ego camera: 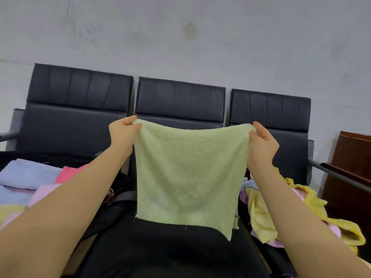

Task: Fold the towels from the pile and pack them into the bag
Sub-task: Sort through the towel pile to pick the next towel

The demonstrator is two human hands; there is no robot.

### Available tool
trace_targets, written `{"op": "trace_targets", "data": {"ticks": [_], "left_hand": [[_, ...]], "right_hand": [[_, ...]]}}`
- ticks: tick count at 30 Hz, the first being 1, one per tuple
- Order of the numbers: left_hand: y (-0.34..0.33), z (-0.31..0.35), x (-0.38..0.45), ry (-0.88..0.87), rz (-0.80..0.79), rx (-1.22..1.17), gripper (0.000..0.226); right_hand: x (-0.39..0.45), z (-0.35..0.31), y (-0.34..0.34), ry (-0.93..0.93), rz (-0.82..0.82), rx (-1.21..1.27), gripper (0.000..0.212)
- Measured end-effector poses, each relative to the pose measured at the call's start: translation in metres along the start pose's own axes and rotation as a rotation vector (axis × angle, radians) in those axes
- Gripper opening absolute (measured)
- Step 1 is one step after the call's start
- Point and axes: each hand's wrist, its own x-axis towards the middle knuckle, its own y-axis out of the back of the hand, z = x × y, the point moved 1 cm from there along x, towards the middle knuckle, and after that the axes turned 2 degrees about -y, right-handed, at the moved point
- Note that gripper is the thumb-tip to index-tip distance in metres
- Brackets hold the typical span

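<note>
Head view: a row of three black padded seats (180,101) stands against a scuffed grey wall (180,27), with a dark wooden cabinet (349,167) at 3 o'clock. Folded towels (26,177) in blue, pink and yellow lie stacked on the seat at 9 o'clock. A loose pile of yellow and pink towels (267,213) sits on the seat at 4 o'clock, partly hidden by the right forearm. A black bag (112,209) lies at 7 o'clock; its contents cannot be seen. At centre, a pale green towel (188,173) hangs spread above the middle seat. Left hand (122,133) pinches its upper left corner; right hand (263,145) pinches its upper right corner.
</note>
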Motion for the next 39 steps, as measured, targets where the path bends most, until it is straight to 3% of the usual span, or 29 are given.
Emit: {"op": "trace_targets", "data": {"ticks": [4,13,20,27,33,39], "left_hand": [[-0.003,0.023,0.009,-0.083,0.009,0.051,0.033],[-0.007,0.027,0.006,-0.057,0.002,0.006,0.032],[0.0,0.01,0.007,-0.119,-0.04,0.3,0.034],[0.005,-0.004,0.003,-0.21,-0.089,0.646,0.016],[0.015,-0.013,0.009,-0.246,-0.056,0.628,0.014],[0.019,-0.008,0.0,-0.186,-0.164,0.627,0.015]], "right_hand": [[0.002,-0.019,-0.003,0.007,-0.006,0.07,0.04],[-0.003,-0.024,0.008,0.02,0.05,0.107,0.034],[0.007,-0.002,0.018,0.149,0.088,-0.21,0.034],[0.007,0.023,0.02,0.2,0.111,-0.573,0.022],[0.006,0.034,0.018,0.262,0.133,-0.592,0.009],[0.007,0.025,0.013,0.215,0.105,-0.451,0.01]]}}
